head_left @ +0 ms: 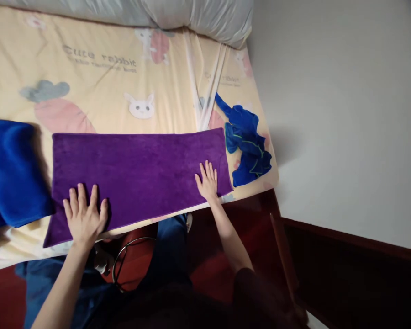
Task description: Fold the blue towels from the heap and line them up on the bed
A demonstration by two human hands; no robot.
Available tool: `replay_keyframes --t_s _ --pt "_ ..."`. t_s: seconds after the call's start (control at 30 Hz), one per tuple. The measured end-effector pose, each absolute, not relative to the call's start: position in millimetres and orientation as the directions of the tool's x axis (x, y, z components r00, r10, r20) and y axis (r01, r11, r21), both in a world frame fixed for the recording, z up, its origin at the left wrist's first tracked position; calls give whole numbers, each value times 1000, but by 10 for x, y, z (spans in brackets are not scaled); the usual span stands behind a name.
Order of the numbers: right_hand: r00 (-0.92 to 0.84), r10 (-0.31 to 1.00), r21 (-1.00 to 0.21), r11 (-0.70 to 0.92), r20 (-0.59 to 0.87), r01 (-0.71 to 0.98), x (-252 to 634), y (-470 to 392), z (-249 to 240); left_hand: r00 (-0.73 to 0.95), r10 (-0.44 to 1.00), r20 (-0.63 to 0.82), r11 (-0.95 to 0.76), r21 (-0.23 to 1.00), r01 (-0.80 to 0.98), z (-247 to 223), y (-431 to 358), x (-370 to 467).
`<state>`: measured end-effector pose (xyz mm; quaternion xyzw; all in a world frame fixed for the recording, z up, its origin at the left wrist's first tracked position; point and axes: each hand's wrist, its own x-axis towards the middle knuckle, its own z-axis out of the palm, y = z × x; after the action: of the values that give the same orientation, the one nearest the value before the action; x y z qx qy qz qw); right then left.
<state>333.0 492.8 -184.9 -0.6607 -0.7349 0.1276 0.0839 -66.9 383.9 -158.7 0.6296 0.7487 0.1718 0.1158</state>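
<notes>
A purple towel (pixel 137 173) lies spread out along the near edge of the bed, its surface nearly smooth. My left hand (pixel 85 214) rests flat on its near left part, fingers spread. Toward the towel's right end, my right hand (pixel 207 182) lies flat with the fingers a little apart. Close beyond that end is a crumpled blue cloth (pixel 248 141) with thin green edging. Folded blue fabric (pixel 18 171) sits at the left, against the towel's left edge.
The bed has a cream sheet (pixel 113 87) printed with rabbits and carrots. A grey bundled quilt (pixel 123 11) lies along the far side. A pale wall (pixel 339 114) stands at the right. Below the edge are a dark red floor (pixel 212 256) and a metal ring (pixel 118 260).
</notes>
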Motion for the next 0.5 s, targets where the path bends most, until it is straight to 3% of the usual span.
replay_keyframes --t_s 0.13,0.3,0.37,0.5 --pt "-15 1000 -218 15 3 976 3902 4878 -1908 -213 976 48 179 382 907 -1649 3477 -881" --pt "109 987 -168 -87 122 982 4349 4680 -2109 -305 928 215 213 366 906 -2035 3270 -1059" --pt "113 983 -199 -83 144 977 4416 4646 -2185 -314 923 221 216 377 901 -2135 3248 -1081" --pt "259 928 -409 -133 269 903 4415 4604 -2251 -316 932 177 235 369 899 -2134 3230 -1093"
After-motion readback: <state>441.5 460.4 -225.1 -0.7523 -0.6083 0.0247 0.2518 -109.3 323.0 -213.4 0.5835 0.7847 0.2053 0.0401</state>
